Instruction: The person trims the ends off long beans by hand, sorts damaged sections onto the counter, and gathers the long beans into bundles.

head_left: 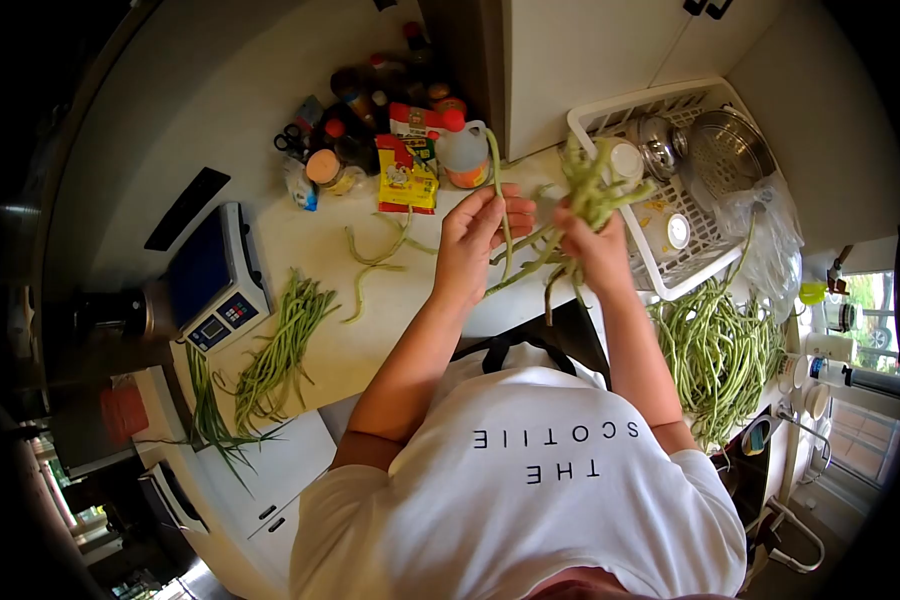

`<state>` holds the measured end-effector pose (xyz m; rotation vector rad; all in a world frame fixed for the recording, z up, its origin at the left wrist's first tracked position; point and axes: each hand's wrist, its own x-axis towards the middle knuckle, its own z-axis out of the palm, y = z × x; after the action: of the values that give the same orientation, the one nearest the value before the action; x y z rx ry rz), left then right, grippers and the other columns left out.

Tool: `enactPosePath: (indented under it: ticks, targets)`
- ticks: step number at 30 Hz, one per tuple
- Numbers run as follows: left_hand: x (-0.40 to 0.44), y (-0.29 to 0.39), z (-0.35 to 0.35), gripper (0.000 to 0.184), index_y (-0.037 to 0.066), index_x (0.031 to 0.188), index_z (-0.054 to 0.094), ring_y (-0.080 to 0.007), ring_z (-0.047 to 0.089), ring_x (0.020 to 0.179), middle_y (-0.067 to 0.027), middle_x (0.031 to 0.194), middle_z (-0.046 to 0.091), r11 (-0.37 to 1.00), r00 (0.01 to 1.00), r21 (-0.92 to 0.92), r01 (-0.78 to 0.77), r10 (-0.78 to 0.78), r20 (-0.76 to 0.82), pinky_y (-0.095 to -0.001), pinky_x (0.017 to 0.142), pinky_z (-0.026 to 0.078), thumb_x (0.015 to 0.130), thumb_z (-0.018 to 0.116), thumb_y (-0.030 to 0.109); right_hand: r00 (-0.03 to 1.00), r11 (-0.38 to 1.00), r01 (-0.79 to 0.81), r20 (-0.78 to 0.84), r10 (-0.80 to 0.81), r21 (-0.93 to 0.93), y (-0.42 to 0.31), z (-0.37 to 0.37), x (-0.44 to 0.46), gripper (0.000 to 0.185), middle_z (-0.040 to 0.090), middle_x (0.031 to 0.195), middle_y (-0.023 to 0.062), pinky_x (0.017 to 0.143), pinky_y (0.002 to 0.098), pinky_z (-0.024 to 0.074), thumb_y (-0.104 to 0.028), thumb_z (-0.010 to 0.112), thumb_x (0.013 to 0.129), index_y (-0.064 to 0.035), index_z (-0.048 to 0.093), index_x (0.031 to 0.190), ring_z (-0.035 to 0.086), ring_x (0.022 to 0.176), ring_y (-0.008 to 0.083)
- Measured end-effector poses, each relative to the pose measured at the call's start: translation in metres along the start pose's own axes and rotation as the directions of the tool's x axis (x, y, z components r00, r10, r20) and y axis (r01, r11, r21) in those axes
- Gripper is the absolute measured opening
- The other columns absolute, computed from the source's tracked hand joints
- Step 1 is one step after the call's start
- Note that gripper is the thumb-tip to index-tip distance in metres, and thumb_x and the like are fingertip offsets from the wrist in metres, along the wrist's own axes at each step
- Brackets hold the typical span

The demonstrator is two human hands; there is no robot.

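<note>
A long green bean [497,165] is pinched upright between the thumb and fingers of my left hand [476,240]. Beside it, my right hand [595,245] is wrapped round a bunch of long beans [595,185], somewhat blurred; bean ends hang below the fist. Several loose beans [370,262] lie on the counter [390,350] to the left of my left hand. Farther left is a pile of beans [282,350]. A large heap of long beans [720,350] lies at the right, below the white basket [650,272].
A scale [220,290] stands at the left. Bottles, a white jug [465,150] and a yellow packet [407,175] are at the back. The basket holds metal bowls and a strainer [730,150]; a clear plastic bag [765,235] hangs at its right side. Leafy greens [210,400] hang over the left edge.
</note>
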<state>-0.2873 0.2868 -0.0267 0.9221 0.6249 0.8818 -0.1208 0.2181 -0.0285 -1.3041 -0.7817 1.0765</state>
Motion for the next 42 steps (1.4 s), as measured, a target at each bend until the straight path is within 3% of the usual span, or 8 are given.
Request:
enactPosePath:
  ticks: [9,14,18,22,25,29,33,42]
  targets:
    - [-0.013,0.012,-0.023,0.031,0.001,0.122,0.056,-0.0176,0.063,0.084,-0.0109,0.100,0.066,0.997,0.997,-0.061,0.053,-0.049,0.058,-0.0328,0.080,0.053,0.101,0.047,0.022,0.944,0.963,0.086,-0.330,0.004,0.256,-0.001,-0.044,0.003,0.030,0.057,0.083,0.0045,0.050,0.0222,0.0387,-0.026,0.072,0.082,-0.0041,0.059,0.098,0.053,0.067,0.0108]
    - [-0.031,-0.006,-0.110,0.025,0.000,0.114,0.061,-0.0120,0.057,0.082,-0.0068,0.103,0.065,0.975,0.935,0.215,-0.057,0.128,-0.332,-0.0284,0.075,0.050,0.100,0.051,0.017,0.875,0.956,0.167,-0.484,-0.032,0.240,-0.003,-0.090,0.001,0.037,0.059,0.086,0.0000,0.045,0.0188,0.0309,-0.039,0.066,0.085,-0.0064,0.063,0.103,0.041,0.050,0.0049]
    - [-0.088,-0.032,-0.267,0.019,0.002,0.110,0.063,-0.0188,0.057,0.083,-0.0088,0.093,0.061,0.568,0.676,0.822,0.036,0.592,-0.439,-0.0307,0.076,0.048,0.093,0.053,0.001,0.962,0.845,0.251,-0.221,-0.163,0.471,-0.009,-0.117,-0.012,0.025,0.054,0.085,0.0010,0.044,0.0202,0.0279,-0.031,0.056,0.096,-0.0064,0.057,0.096,0.035,0.048,0.0040]
    - [-0.173,0.005,-0.333,0.025,0.004,0.112,0.065,-0.0305,0.058,0.090,-0.0131,0.099,0.061,0.174,0.505,0.872,0.458,0.756,-0.416,-0.0386,0.083,0.046,0.090,0.053,0.000,0.969,0.820,0.246,-0.151,-0.196,0.517,-0.002,-0.136,-0.010,0.022,0.052,0.094,0.0023,0.047,0.0210,0.0288,-0.027,0.051,0.099,-0.0044,0.054,0.098,0.033,0.048,0.0049]
    - [-0.202,0.004,-0.367,0.036,0.008,0.128,0.057,-0.0343,0.054,0.110,-0.0146,0.120,0.059,-0.206,0.676,0.820,0.534,0.687,-0.268,-0.0464,0.097,0.040,0.093,0.053,0.013,0.971,0.816,0.237,-0.147,-0.187,0.527,-0.003,-0.129,-0.004,0.022,0.053,0.091,0.0034,0.046,0.0209,0.0309,-0.026,0.050,0.099,-0.0048,0.054,0.097,0.035,0.049,0.0049]
    - [-0.211,-0.036,-0.369,0.065,0.005,0.146,0.032,-0.0369,0.027,0.140,-0.0156,0.150,0.035,-0.247,0.749,0.768,0.590,0.522,-0.408,-0.0556,0.112,0.019,0.093,0.049,0.039,0.973,0.797,0.224,-0.170,-0.155,0.560,-0.009,-0.114,0.000,0.022,0.053,0.092,0.0034,0.047,0.0209,0.0310,-0.026,0.050,0.099,-0.0044,0.054,0.098,0.035,0.048,0.0049]
    - [-0.182,-0.007,-0.324,0.060,0.003,0.137,0.042,-0.0392,0.041,0.124,-0.0161,0.133,0.048,-0.157,0.590,0.846,0.510,0.780,-0.211,-0.0554,0.104,0.028,0.085,0.060,0.027,0.974,0.817,0.228,-0.133,-0.185,0.530,-0.009,-0.113,0.000,0.021,0.055,0.091,0.0042,0.047,0.0203,0.0313,-0.026,0.051,0.099,-0.0049,0.055,0.099,0.034,0.047,0.0050]
    - [-0.064,-0.064,-0.251,0.029,0.010,0.100,0.063,-0.0245,0.055,0.095,-0.0056,0.104,0.055,-0.199,0.940,0.980,-0.001,0.335,0.069,-0.0383,0.084,0.043,0.074,0.074,0.011,0.983,0.809,0.186,-0.116,-0.146,0.558,-0.012,-0.102,-0.005,0.021,0.053,0.095,0.0063,0.045,0.0203,0.0295,-0.026,0.049,0.099,-0.0046,0.050,0.099,0.033,0.047,0.0056]
